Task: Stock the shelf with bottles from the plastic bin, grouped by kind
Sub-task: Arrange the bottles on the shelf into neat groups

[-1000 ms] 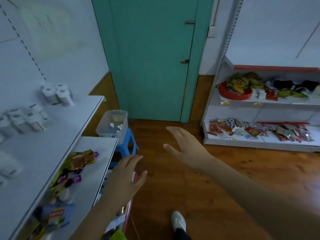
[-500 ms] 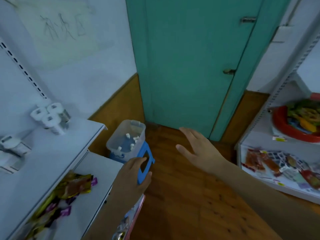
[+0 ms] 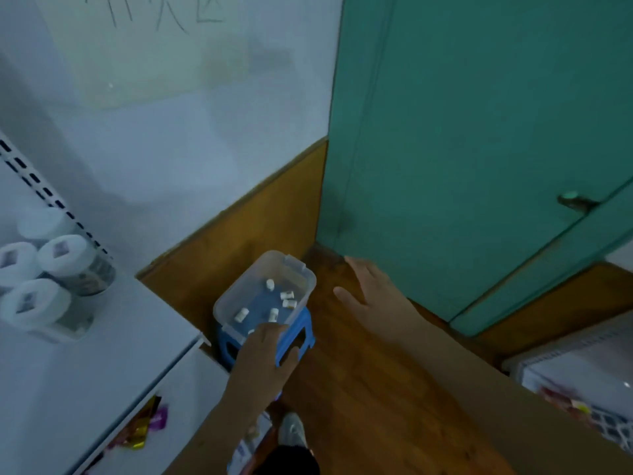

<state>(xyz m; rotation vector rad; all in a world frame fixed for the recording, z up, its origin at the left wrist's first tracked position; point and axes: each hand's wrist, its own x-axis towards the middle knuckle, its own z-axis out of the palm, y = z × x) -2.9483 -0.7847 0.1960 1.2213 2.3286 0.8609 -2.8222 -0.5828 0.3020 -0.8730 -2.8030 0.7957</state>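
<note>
The plastic bin (image 3: 264,296) with small bottles (image 3: 273,314) stands on a blue stool (image 3: 297,332), the left hand (image 3: 265,361) reaches its near edge with relaxed fingers, and the right hand (image 3: 371,296) is spread wide and holds nothing beside it.

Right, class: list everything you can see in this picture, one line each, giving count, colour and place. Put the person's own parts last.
plastic bin: one, clear, on the stool.
small bottles: about six showing, white-capped, lying in the bin.
stool: one, blue, on the floor by the shelf.
jars: four, white-lidded, on the upper shelf at left.
shelf: white, left side.
snack packets: several, mixed colours, on the lower shelf.
door: one, green, shut.
shoe: one, white, on the floor.
left hand: reaching at the bin's near edge.
right hand: open, beside the bin.
</note>
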